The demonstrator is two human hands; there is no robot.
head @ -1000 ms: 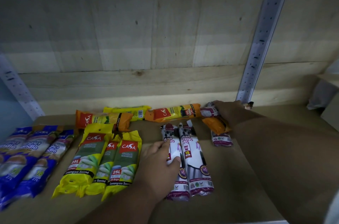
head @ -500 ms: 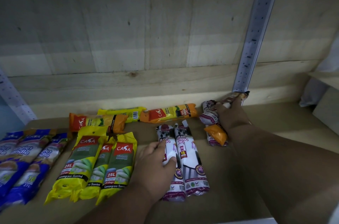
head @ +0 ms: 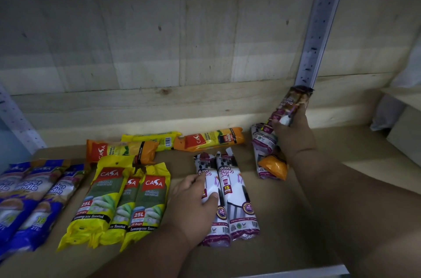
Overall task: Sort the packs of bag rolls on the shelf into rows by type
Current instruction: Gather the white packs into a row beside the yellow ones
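Head view: right hand (head: 292, 134) grips drawstring pack (head: 287, 107), lifted off back-right heap (head: 267, 154), destined for white row (head: 237, 195). Left hand (head: 193, 205) rests flat there, fingers relaxed, steadying row.

The shelf (head: 284, 220) is a matt, pale brown board, smooth and without shine. The back wall (head: 159, 38) is bare light wood, with visible grain, knots and plank seams, unvarnished by the look of it. The upright post (head: 319, 27) is grey painted metal punched with slots. All the packs are thin plastic film: the yellow packs (head: 127, 205) glossy and crinkled at the sealed ends, the orange packs (head: 209, 139) shiny with creases, the blue packs (head: 27, 198) slick and reflective, the white drawstring packs (head: 237, 198) smooth and glossy. The pack held up (head: 289, 104) by the right hand (head: 293, 134) seems to be the same film, though dim light blurs it.
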